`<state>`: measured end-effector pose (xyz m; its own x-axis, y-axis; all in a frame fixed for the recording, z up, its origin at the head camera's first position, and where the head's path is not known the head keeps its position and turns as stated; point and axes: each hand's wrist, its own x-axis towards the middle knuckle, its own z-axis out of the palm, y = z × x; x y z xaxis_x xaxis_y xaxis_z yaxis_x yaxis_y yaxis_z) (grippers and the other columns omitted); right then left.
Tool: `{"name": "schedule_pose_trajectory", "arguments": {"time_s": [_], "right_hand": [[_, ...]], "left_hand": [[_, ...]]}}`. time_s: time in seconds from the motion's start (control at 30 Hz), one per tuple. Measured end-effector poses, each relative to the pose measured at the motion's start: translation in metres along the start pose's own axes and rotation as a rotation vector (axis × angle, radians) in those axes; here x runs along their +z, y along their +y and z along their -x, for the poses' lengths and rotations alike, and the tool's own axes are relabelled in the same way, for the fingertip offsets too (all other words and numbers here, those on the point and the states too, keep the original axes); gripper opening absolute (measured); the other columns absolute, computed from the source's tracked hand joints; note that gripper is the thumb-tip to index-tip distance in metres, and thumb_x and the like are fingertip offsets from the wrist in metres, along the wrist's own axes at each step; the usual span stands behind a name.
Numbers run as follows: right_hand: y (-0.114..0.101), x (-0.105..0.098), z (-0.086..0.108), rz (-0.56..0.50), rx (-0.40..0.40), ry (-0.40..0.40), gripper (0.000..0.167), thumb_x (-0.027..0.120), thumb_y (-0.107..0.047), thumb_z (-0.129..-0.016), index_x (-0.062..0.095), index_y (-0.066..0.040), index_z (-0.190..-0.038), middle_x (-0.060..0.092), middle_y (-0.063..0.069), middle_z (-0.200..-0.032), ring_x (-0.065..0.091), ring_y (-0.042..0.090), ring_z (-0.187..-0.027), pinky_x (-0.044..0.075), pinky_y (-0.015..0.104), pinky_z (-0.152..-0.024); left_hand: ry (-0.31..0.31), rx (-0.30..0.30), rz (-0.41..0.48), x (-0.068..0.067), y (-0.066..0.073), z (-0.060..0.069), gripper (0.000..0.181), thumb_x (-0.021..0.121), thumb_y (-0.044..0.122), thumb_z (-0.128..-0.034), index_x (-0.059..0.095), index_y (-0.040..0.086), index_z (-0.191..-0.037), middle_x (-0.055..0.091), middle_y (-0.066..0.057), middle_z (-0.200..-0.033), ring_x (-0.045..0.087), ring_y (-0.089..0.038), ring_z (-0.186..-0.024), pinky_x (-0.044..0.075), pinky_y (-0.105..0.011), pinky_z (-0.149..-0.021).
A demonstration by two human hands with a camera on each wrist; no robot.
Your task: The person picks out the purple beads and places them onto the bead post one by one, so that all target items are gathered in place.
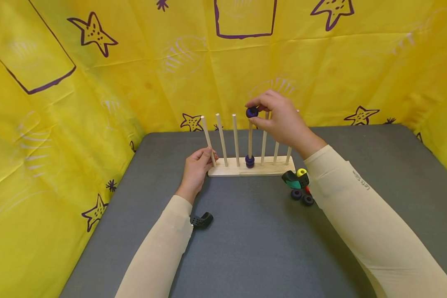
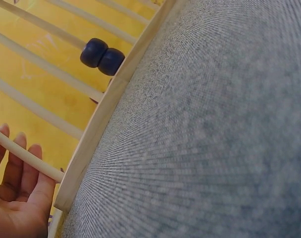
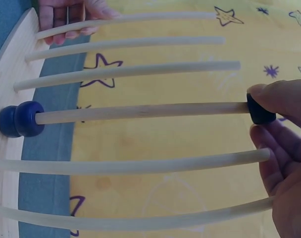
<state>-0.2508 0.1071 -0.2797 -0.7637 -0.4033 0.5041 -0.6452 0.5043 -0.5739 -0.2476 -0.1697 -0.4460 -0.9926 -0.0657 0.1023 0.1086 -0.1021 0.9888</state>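
A wooden peg stand with several upright rods stands on the table. My right hand pinches a dark blue bead between thumb and fingers at the top of the middle rod. The bead meets the rod's tip in the right wrist view; whether the tip is inside its hole is hidden. Two more blue beads sit stacked at that rod's foot. On the left end of the stand, my left hand holds the lower part of the leftmost rod, its fingers behind it.
Near my right forearm lie loose beads: a yellow one, two dark blue ones and a red piece partly hidden by the black wrist mount. A yellow patterned cloth hangs behind the grey table.
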Motion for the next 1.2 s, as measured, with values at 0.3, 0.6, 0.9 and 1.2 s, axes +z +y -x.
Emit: {"name": "schedule_pose_trajectory", "arguments": {"time_s": [0.3, 0.6, 0.9, 1.2], "right_hand": [[0.0001, -0.0002, -0.0021, 0.018, 0.023, -0.02, 0.03, 0.081, -0.003, -0.1, 0.074, 0.001, -0.129, 0.065, 0.015, -0.122, 0.063, 0.032, -0.111, 0.051, 0.051, -0.098], [-0.0001, 0.0006, -0.0033, 0.033, 0.053, -0.036, 0.03, 0.079, -0.006, -0.102, 0.074, 0.001, -0.13, 0.064, 0.015, -0.122, 0.063, 0.033, -0.114, 0.05, 0.051, -0.099], [-0.0009, 0.0015, -0.0034, 0.065, 0.052, -0.052, 0.031, 0.08, -0.009, -0.102, 0.074, 0.0, -0.131, 0.064, 0.014, -0.123, 0.063, 0.032, -0.115, 0.052, 0.049, -0.098], [-0.0019, 0.0015, -0.002, 0.076, 0.049, -0.06, 0.023, 0.08, -0.01, -0.102, 0.078, -0.002, -0.124, 0.065, 0.012, -0.123, 0.059, 0.031, -0.116, 0.05, 0.048, -0.101]], "left_hand": [[0.004, 0.002, 0.009, -0.0005, -0.0006, -0.0005, 0.048, 0.066, 0.028, -0.1122, 0.065, -0.02, -0.121, 0.072, -0.022, -0.109, 0.07, -0.029, -0.107, 0.058, -0.04, -0.099], [-0.004, 0.003, -0.007, -0.0006, -0.0008, -0.0005, 0.049, 0.065, 0.029, -0.1128, 0.065, -0.02, -0.122, 0.069, -0.033, -0.117, 0.071, -0.029, -0.107, 0.059, -0.037, -0.096], [-0.002, -0.005, -0.024, -0.002, -0.001, -0.0002, 0.052, 0.065, 0.03, -0.1126, 0.063, -0.021, -0.125, 0.07, -0.029, -0.117, 0.07, -0.032, -0.112, 0.057, -0.041, -0.102], [0.003, -0.007, -0.021, -0.0009, 0.0004, 0.0008, 0.047, 0.065, 0.03, -0.1126, 0.067, -0.017, -0.119, 0.073, -0.02, -0.11, 0.07, -0.032, -0.111, 0.057, -0.042, -0.101]]}}
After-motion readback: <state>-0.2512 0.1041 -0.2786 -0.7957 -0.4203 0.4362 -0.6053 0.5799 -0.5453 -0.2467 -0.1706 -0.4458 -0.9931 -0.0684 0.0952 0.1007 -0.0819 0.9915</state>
